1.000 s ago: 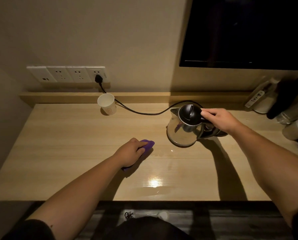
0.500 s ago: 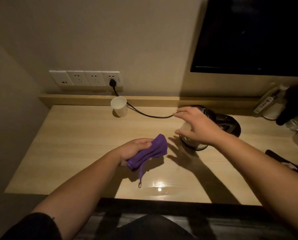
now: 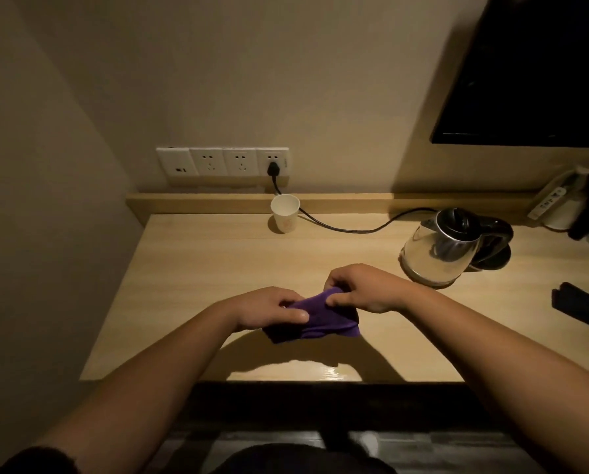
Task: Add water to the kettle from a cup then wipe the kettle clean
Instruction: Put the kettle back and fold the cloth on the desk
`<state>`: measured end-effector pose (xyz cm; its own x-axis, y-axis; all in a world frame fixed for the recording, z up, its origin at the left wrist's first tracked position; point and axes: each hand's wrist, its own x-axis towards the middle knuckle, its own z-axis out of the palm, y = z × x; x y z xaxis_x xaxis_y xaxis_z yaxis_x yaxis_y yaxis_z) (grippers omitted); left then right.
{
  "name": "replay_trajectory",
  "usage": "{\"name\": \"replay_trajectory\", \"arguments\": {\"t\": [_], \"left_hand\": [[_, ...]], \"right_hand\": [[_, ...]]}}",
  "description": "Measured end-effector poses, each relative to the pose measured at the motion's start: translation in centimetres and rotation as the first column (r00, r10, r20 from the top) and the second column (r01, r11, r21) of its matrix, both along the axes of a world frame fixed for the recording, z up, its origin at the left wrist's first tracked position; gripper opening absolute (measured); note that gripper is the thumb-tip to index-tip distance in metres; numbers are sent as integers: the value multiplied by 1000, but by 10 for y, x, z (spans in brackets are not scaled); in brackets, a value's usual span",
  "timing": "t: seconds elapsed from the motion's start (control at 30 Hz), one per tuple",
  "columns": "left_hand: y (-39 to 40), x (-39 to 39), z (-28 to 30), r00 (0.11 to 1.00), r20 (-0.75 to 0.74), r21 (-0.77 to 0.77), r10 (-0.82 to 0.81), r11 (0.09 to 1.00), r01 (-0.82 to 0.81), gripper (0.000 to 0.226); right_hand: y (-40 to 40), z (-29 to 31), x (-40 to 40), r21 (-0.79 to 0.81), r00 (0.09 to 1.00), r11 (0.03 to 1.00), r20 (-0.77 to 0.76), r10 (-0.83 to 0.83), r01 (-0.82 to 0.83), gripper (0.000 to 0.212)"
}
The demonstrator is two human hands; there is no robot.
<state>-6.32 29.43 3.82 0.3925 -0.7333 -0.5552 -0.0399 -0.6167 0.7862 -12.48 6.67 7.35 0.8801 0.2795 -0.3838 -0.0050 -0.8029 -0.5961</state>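
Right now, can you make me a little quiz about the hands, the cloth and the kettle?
1. True or false: both hands hold the purple cloth.
2. Which stands nearer the wall sockets: A) the paper cup, B) the kettle?
3. Fill in: the kettle's lid is ____.

Key:
1. True; the left hand and right hand both pinch it.
2. A.
3. Closed.

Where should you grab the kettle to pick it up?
Probably by the black handle, coming in from the right. The kettle stands upright with its handle curving out to the right and its spout pointing left, and the glass body is wide and smooth, so harder to hold.
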Motion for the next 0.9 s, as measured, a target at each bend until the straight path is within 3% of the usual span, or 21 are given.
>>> {"name": "replay_trajectory", "arguments": {"t": [0.1,0.3,0.47,0.57,0.67,0.77,0.9], "left_hand": [[30,0,-8,950,304,80,-74,995,52,26],[52,1,-30,801,553,164,-228,973,163,21],[35,8,-55,578,766,228,-282,959,166,18],[18,12,-74,444,846,269,-295,955,122,20],[9,12,-90,334,884,313,-327,945,97,31],[12,-1,-110,290,885,342,-364,931,127,30],[26,-30,-143,300,857,374,-419,906,198,33]], "right_hand": [[25,-10,-2,8,997,999,-65,-35,35,20],[47,-39,-10,-59,987,997,-148,-60,51,20],[44,-68,-9,-180,988,972,30,-148,151,12],[40,-84,-5,-264,971,942,170,-168,209,10],[33,-105,-5,-408,951,899,308,-29,160,17],[35,-127,-19,-510,940,858,317,124,58,18],[43,-153,-49,-449,960,892,224,168,-52,36]]}}
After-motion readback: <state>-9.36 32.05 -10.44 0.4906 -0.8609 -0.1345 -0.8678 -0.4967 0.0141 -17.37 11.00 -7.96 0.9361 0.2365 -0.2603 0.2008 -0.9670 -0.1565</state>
